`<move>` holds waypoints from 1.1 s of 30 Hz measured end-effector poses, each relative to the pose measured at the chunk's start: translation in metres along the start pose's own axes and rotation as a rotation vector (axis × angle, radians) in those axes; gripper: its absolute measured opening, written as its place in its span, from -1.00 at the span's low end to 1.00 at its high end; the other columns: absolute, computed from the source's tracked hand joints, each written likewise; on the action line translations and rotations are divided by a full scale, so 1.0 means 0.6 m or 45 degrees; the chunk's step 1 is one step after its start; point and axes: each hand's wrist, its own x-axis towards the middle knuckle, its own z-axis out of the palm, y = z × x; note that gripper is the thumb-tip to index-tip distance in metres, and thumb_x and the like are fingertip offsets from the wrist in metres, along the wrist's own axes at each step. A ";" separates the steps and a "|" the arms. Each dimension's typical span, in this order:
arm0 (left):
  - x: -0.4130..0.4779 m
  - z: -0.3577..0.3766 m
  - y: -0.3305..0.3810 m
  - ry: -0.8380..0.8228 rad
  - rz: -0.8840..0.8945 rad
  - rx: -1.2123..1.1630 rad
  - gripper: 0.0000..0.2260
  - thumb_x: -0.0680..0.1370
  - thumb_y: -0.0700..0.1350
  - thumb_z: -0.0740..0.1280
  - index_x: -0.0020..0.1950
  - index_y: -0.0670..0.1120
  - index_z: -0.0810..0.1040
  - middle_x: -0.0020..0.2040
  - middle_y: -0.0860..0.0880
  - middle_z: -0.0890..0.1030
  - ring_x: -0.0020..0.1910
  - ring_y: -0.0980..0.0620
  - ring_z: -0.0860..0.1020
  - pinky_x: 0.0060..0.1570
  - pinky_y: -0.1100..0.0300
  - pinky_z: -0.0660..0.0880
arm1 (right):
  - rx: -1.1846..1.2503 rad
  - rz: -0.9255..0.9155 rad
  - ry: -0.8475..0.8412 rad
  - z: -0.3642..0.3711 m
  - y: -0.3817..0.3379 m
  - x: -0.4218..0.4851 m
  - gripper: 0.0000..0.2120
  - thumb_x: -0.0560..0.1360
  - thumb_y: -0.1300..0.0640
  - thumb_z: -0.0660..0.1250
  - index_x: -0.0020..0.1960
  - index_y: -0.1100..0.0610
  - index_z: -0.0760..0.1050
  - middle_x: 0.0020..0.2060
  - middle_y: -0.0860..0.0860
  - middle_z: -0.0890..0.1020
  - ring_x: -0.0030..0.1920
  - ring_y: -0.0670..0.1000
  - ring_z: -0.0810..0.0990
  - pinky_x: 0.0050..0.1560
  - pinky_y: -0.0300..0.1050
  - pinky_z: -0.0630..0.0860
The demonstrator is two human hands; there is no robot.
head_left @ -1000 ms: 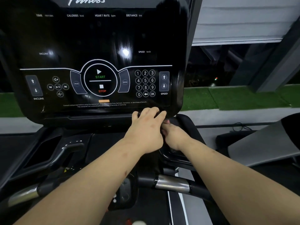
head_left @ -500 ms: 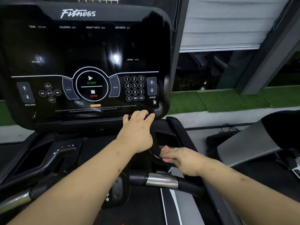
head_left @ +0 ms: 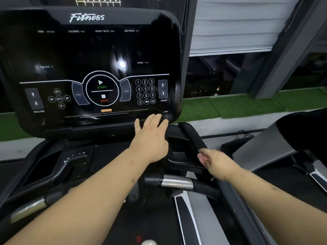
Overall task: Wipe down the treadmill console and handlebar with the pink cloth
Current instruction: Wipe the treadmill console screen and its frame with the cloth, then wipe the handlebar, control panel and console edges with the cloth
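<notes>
Below the keypad (head_left: 145, 91), a wrong press could be made by the flat open left hand (head_left: 150, 140); pink cloth (head_left: 201, 158) gripped in right hand (head_left: 219, 164).

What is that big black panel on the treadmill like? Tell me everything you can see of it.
The console is a glossy black panel with rounded corners, standing above the handlebar. "Fitness" is printed in white across its top, over labels for time, calories, heart rate, distance, speed and incline, the readouts dark. Lower down sit a round START/STOP control, a keypad, speed and incline arrows and media buttons. A light glares off its middle. The left hand touches its lower right edge with straight fingers.
</notes>
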 end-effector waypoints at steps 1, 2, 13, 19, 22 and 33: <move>-0.007 -0.001 0.003 0.006 0.022 0.001 -0.39 0.61 -0.06 0.21 0.65 0.00 0.08 0.66 -0.04 0.00 0.64 -0.03 -0.11 0.55 -0.32 -0.14 | 0.021 0.030 -0.046 0.009 0.002 -0.013 -0.62 0.66 0.06 0.22 0.47 -0.03 0.44 0.30 -0.02 0.58 0.31 0.04 0.54 0.39 -0.09 0.42; -0.015 -0.001 0.007 0.013 0.043 -0.002 -0.40 0.62 -0.05 0.19 0.64 0.00 0.10 0.66 -0.04 0.02 0.64 -0.03 -0.09 0.56 -0.31 -0.14 | 0.094 0.079 -0.071 0.019 0.006 -0.027 -0.65 0.65 0.06 0.23 0.42 -0.05 0.49 0.26 -0.04 0.60 0.27 0.02 0.57 0.38 -0.09 0.44; -0.120 0.011 0.016 -0.106 0.140 0.130 -0.58 0.65 0.08 0.13 0.48 -0.01 0.39 0.42 -0.05 0.42 0.41 -0.11 0.37 0.46 -0.23 0.19 | 0.714 0.333 0.254 0.079 -0.061 -0.165 -0.82 0.66 0.06 0.29 0.21 -0.07 0.61 0.11 -0.05 0.61 0.05 -0.01 0.60 -0.15 -0.31 0.50; -0.176 0.014 -0.022 -0.291 0.090 0.219 -0.62 0.64 0.10 0.12 0.36 0.00 0.51 0.28 -0.04 0.51 0.27 -0.11 0.44 0.28 -0.10 0.36 | 0.679 0.324 0.453 0.117 -0.120 -0.189 -0.65 0.68 -0.03 0.24 0.44 -0.06 0.46 0.26 -0.10 0.50 0.26 -0.07 0.47 0.31 -0.19 0.34; -0.186 0.016 -0.037 -0.278 0.121 0.259 -0.67 0.63 0.06 0.12 0.28 0.01 0.53 0.22 -0.04 0.54 0.20 -0.08 0.47 0.22 -0.05 0.38 | 0.731 0.330 0.469 0.121 -0.153 -0.189 -0.54 0.67 -0.03 0.25 0.54 -0.01 0.34 0.28 -0.11 0.45 0.27 -0.11 0.45 0.32 -0.26 0.28; -0.189 0.012 -0.045 -0.296 0.144 0.228 -0.69 0.64 0.02 0.13 0.32 0.02 0.51 0.22 -0.02 0.52 0.21 -0.08 0.46 0.21 -0.07 0.36 | 0.345 0.039 0.275 0.135 -0.143 -0.180 -0.45 0.55 0.29 0.29 0.31 -0.32 0.39 0.27 -0.25 0.47 0.32 -0.13 0.47 0.45 0.03 0.42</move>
